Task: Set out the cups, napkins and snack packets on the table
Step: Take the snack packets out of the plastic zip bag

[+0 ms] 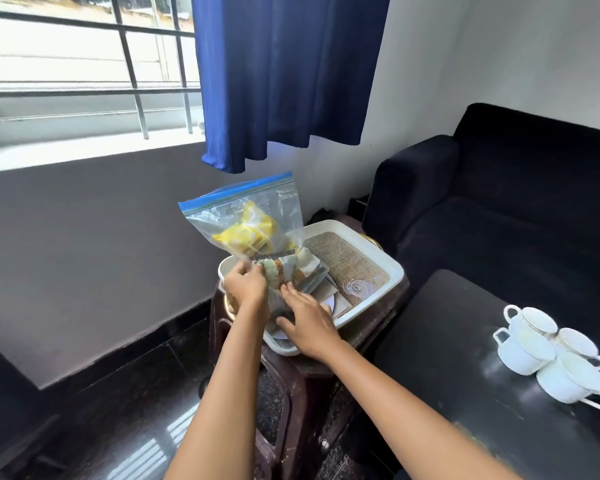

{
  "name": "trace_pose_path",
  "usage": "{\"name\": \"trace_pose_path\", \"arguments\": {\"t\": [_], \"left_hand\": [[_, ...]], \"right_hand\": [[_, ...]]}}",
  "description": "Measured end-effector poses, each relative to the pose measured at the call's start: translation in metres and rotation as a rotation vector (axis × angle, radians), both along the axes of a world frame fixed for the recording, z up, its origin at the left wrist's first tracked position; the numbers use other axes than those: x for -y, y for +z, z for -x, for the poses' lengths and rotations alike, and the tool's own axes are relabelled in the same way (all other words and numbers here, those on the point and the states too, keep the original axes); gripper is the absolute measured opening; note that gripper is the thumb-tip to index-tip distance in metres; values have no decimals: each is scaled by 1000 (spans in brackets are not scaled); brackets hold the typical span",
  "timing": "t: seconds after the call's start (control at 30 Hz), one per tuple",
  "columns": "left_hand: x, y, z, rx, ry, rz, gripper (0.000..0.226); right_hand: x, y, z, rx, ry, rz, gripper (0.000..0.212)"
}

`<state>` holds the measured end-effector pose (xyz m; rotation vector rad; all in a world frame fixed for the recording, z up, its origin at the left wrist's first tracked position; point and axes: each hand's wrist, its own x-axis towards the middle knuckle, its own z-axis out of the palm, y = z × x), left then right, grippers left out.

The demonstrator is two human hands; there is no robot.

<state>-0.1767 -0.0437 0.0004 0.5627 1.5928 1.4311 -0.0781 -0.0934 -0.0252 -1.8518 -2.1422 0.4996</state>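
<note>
Both bare arms reach forward over a white tray (378,299) on a brown stool (309,382). The left hand (245,284) is closed on the lower edge of a clear zip bag (246,220) of yellow snack packets (250,233), held upright above the tray's left end. The right hand (309,325) lies flat, fingers spread, on packets in the tray. Print on the bag is unreadable. Four white cups (551,358) cluster at the dark desk's (447,358) right edge.

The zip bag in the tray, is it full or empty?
Not empty: the zip bag holds yellow snack packets, seen through the clear plastic.
</note>
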Motion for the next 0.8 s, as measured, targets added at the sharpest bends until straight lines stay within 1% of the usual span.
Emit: {"name": "trace_pose_path", "arguments": {"t": [0.03, 0.1, 0.17, 0.23, 0.33, 0.37, 0.43, 0.47, 0.53, 0.57, 0.6, 0.67, 0.73, 0.8], "left_hand": [[3, 2, -2, -43, -8, -5, 12], [6, 5, -7, -96, -65, -74, 23], [9, 5, -13, -100, -166, -157, 27], [10, 6, -19, -135, -251, -205, 27], [13, 3, -24, -182, -423, -313, 30], [14, 1, -26, -198, -481, -336, 27], [16, -1, -27, -275, -567, -351, 19], [18, -3, -28, -316, -613, -358, 21], [19, -4, -28, -388, -736, -363, 28], [21, -3, -28, -440, -801, -359, 30], [22, -2, -27, -492, -853, -358, 32], [24, 1, -27, -600, -943, -343, 30], [25, 5, -27, -704, -1057, -327, 21], [26, 11, -27, -790, -1163, -278, 26]], "right_hand": [[2, 1, -3, -10, -3, 14, 64], [3, 7, -10, -98, -44, 19, 61], [3, 19, -20, -303, -161, -11, 55], [4, 39, -32, -508, -316, -79, 49], [2, 73, -50, -689, -444, -169, 46], [2, 85, -55, -787, -473, -199, 42], [3, 111, -65, -1045, -553, -222, 28], [4, 122, -70, -1170, -604, -194, 30], [8, 139, -83, -1360, -705, -74, 51], [11, 145, -89, -1403, -746, -21, 59], [13, 148, -93, -1415, -771, 20, 60], [18, 147, -99, -1375, -824, 63, 45], [23, 139, -101, -1339, -878, 44, 34], [28, 128, -103, -1307, -936, -10, 26]]}}
